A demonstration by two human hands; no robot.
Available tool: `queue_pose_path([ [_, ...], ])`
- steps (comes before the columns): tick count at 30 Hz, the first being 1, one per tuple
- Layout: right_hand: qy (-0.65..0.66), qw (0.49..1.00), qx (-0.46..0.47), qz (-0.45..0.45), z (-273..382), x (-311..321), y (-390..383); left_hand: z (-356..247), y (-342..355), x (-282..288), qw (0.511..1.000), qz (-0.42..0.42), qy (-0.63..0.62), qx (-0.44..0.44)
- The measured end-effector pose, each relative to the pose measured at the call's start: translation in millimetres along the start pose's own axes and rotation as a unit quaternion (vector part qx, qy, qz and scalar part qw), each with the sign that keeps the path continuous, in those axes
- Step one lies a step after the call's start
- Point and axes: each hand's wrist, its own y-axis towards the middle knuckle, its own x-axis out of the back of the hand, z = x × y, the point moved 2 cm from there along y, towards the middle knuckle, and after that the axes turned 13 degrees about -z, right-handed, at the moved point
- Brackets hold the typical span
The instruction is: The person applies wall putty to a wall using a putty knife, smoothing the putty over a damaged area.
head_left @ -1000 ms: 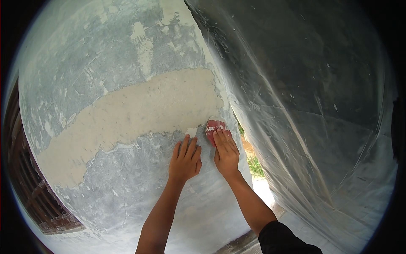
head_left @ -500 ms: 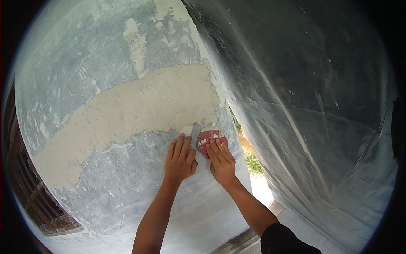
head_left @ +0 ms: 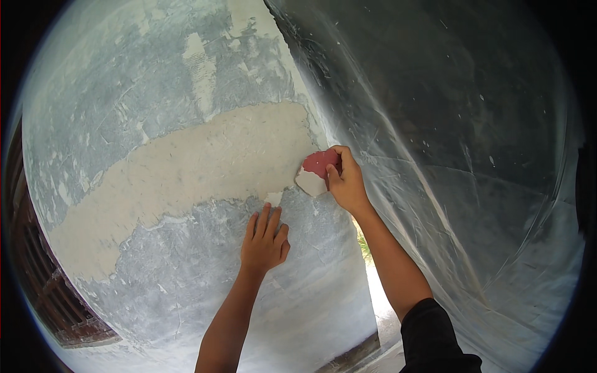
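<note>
My right hand (head_left: pixel 349 183) grips a flat, rounded red piece (head_left: pixel 321 163) by its right edge, thumb on the side that shows. Its exact kind is unclear; a smooth layer of pale putty (head_left: pixel 311 183) coats its lower left part. This piece is tilted at the right end of a wide beige putty band (head_left: pixel 217 149) on the grey wall (head_left: pixel 186 267). Whether it touches the wall, I cannot tell. Lower and to the left, my left hand (head_left: pixel 264 245) rests open against the wall, fingers stretched upward. The fingertips reach a small pale patch (head_left: pixel 273 198) beneath the band.
Translucent plastic sheeting (head_left: pixel 472 174) hangs in folds on the right, close to my right arm. A bright gap (head_left: pixel 380 304) shows between it and the wall's edge. Brown slatted woodwork (head_left: pixel 50 273) borders the wall at the far left.
My right hand has moved up from below the band to its right end. It pressed the red piece with flat fingers before; now it pinches the edge. My left hand has hardly moved.
</note>
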Motion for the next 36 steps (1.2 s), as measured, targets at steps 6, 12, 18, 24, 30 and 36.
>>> queue_pose_path([
  [6, 0.002, 0.996, -0.05, -0.08, -30, 12, 22, -2, 0, -5, 1.0, 0.011, 0.02, -0.004],
  [12, -0.02, 0.999, -0.021, -0.033, -35, -2, 17, -2, -1, -2, 1.0, 0.009, 0.017, 0.001],
  [18, 0.033, 0.992, -0.046, -0.113, -42, 9, 21, -1, -1, -4, 1.0, -0.008, 0.002, -0.004],
  [24, 0.024, 0.981, -0.082, -0.175, -52, 17, 25, -3, 0, -3, 1.0, 0.005, 0.019, -0.001],
  [30, 0.005, 0.995, -0.039, -0.086, -35, 0, 10, -1, 0, -2, 1.0, 0.012, 0.024, 0.001],
  [36, 0.089, 0.978, -0.092, -0.162, -50, 13, 16, -1, -3, -5, 1.0, 0.004, 0.014, -0.001],
])
